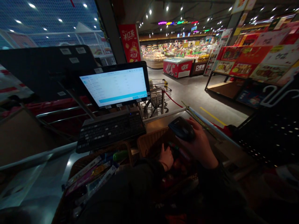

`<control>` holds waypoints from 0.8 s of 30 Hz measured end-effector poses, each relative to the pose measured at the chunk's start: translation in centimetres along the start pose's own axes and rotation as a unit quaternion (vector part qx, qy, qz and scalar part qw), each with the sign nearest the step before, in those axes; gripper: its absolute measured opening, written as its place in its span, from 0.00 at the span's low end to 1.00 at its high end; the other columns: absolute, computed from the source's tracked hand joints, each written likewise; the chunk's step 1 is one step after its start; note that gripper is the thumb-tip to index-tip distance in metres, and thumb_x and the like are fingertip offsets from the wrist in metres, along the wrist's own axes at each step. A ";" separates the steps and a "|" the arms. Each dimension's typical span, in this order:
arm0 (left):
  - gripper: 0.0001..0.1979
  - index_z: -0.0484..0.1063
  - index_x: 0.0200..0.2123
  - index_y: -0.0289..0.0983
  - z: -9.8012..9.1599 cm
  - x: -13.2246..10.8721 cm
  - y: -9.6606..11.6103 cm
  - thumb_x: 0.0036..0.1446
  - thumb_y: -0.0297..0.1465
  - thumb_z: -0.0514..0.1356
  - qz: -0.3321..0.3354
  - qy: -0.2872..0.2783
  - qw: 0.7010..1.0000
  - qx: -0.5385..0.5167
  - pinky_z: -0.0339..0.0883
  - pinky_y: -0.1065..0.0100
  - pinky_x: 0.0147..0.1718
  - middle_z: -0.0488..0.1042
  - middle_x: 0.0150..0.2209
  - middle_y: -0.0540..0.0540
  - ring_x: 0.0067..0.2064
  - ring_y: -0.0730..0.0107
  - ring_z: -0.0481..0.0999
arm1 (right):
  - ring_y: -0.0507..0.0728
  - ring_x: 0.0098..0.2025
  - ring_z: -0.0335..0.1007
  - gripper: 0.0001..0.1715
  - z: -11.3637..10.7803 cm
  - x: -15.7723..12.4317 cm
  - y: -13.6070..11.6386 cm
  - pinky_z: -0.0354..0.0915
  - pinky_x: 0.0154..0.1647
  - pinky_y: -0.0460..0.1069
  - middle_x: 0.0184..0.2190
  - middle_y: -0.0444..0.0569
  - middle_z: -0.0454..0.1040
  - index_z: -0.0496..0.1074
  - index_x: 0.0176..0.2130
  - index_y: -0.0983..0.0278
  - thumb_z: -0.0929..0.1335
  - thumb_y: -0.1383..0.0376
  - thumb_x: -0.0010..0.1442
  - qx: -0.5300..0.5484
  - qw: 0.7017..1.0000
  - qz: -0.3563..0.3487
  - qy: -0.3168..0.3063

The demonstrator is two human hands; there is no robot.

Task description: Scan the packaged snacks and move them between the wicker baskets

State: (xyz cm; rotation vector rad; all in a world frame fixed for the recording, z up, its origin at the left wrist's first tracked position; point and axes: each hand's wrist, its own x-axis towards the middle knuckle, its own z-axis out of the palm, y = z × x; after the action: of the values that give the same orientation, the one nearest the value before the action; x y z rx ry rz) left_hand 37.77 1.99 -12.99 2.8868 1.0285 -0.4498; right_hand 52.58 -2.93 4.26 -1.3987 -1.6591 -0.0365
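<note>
Leftmost, a woven basket [130,154] holds slim, glossy packets. Behind it sits a black keyboard [111,129] with labelled keys. At a second woven basket [148,143], the left hand [166,157] extends its index finger; I cannot tell whether its fingers grip anything. To the right, the barcode scanner [182,129] is clamped in the right hand's [202,144] fingers: probably light and stiff, best held around the body. Casing: black, smooth, rounded.

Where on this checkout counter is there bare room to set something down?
Bare metal counter shows left of the packet-filled basket; a smaller patch lies between the keyboard and the scanner in the right hand. Both baskets are crowded; the left hand is inside the right-hand basket.
</note>
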 end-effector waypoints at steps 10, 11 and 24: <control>0.25 0.70 0.62 0.39 -0.1 1.0 1.8 0.65 0.31 0.47 -0.106 -0.037 0.992 -0.049 0.34 0.26 0.65 0.68 0.64 0.37 0.72 0.45 0.49 | 0.73 0.67 0.59 0.24 0.1 -0.1 -0.1 0.63 0.64 0.68 0.58 0.59 0.70 0.75 0.51 0.62 0.74 0.61 0.54 -0.006 1.000 -0.007 -0.004; 0.25 0.71 0.61 0.39 -0.2 1.0 1.6 0.64 0.30 0.48 -0.117 -0.044 0.991 -0.052 0.36 0.24 0.64 0.68 0.64 0.36 0.71 0.43 0.50 | 0.73 0.67 0.59 0.25 0.0 -0.1 -0.1 0.63 0.64 0.68 0.58 0.59 0.70 0.75 0.51 0.62 0.74 0.61 0.54 -0.007 1.000 -0.006 -0.005; 0.18 0.77 0.51 0.36 -13.1 -5.3 -5.6 0.59 0.32 0.60 -0.090 0.062 0.994 -0.011 0.41 0.30 0.66 0.69 0.63 0.34 0.69 0.46 0.57 | 0.73 0.66 0.60 0.23 -0.5 -0.2 -1.3 0.62 0.64 0.67 0.57 0.61 0.70 0.76 0.51 0.66 0.73 0.61 0.55 -0.017 1.000 -0.002 0.001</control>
State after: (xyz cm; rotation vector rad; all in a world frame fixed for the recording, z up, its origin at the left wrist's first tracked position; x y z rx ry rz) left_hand 33.74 4.88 1.38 2.8452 1.3103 -0.2676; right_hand 51.84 -3.77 5.08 -1.4200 -1.6662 -0.0682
